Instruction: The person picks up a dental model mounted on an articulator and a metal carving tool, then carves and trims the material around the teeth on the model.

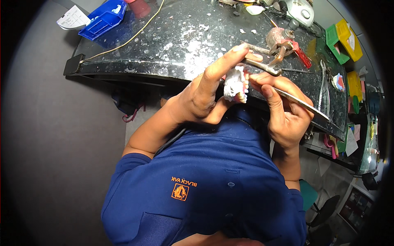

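Observation:
My left hand [198, 98] is closed around a dental model [234, 87] of white plaster, with pink gum and a row of pale teeth on its right side. Its index finger stretches up past the model, toward the far side. From the right, my right hand [289, 112] grips a slim metal dental hand tool [301, 102] between thumb and fingers. The tool's shaft slants down to the right beyond the hand. My right fingertips are close beside the teeth; whether the tool's working end touches them is hidden. Both hands are raised at the near edge of the black bench [180, 53].
White plaster bits litter the bench. Past my hands lie metal tools [262, 65], a red-handled tool [303, 56] and a stained pinkish burner-like pot [279, 37]. Long tweezers [322, 88] and a pink-and-blue dental piece [338, 82] are at right. A blue bin [102, 19] stands far left.

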Demonstrator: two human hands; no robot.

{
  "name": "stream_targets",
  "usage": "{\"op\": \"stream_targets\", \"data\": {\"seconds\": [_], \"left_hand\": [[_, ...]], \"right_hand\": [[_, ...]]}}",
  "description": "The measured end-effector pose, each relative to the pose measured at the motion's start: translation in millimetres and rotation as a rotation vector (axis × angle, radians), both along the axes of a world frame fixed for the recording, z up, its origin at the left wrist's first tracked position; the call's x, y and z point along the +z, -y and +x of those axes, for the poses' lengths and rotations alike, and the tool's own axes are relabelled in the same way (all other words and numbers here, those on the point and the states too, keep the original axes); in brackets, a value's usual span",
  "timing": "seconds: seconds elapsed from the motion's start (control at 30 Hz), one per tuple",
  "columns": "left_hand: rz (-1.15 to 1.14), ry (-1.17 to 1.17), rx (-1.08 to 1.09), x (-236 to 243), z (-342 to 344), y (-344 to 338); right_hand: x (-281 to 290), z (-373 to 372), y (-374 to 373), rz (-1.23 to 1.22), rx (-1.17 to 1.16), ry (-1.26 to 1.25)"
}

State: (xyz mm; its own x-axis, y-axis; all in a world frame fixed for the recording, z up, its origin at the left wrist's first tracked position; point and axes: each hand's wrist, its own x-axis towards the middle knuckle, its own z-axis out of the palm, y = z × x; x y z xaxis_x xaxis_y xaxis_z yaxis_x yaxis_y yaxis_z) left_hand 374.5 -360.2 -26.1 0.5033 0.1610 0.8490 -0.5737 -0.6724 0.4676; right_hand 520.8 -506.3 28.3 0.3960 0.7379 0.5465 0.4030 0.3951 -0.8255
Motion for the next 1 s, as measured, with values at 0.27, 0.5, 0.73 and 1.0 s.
{"op": "stream_targets", "data": {"seconds": [0.27,0.5,0.73,1.0], "left_hand": [[-0.015,-0.021,0.011,-3,-1,0],[-0.005,-0.029,0.037,3,-1,-1],[-0.168,-0.046,-0.051,15,0,2],[-0.365,-0.125,-0.066,23,-5,9]], "right_hand": [[-1,-2,-1,-0.004,0.002,-0.028],[-1,0,1,-0.029,0.005,-0.068],[-3,2,3,0.005,0.055,-0.178],[-11,5,7,0.244,0.030,-0.112]]}}
